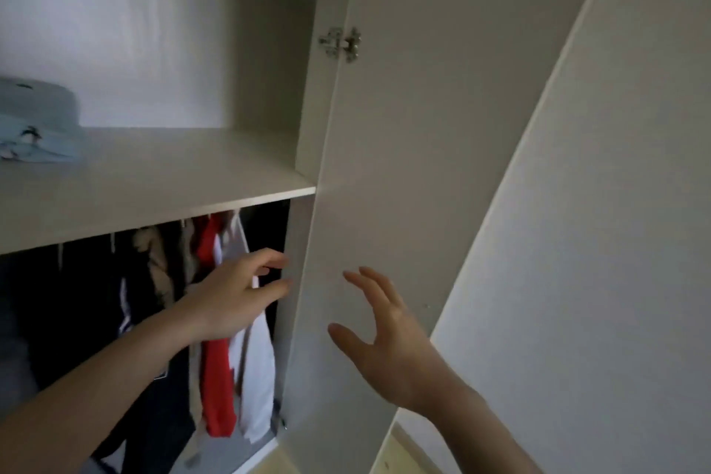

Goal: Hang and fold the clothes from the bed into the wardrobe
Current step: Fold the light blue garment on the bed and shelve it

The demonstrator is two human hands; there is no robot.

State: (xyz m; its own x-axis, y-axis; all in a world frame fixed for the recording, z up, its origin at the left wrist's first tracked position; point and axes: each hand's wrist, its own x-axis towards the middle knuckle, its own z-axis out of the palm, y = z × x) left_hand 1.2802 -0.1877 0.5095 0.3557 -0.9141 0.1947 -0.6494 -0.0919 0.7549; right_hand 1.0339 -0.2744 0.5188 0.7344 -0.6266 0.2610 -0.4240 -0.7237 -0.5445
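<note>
Bare hands nearest camera, both holding nothing: right hand (388, 335) fingers spread, hovering just off open white wardrobe door (404, 150); left hand (234, 296) fingers loosely extended at hanging compartment's right edge. Behind it, hung clothes: red garment (217, 389), white garment (256, 369), dark items (77, 304) on rail. Farther up, folded light-blue clothes (36, 123) on shelf (161, 173). Judged: hanging and folding well advanced; bed out of view, remainder unknowable.

I see dim, soft daylight; the hanging clothes (215, 319) sit in deep shadow, both hands blur slightly, and straight edges bow toward the corners.
</note>
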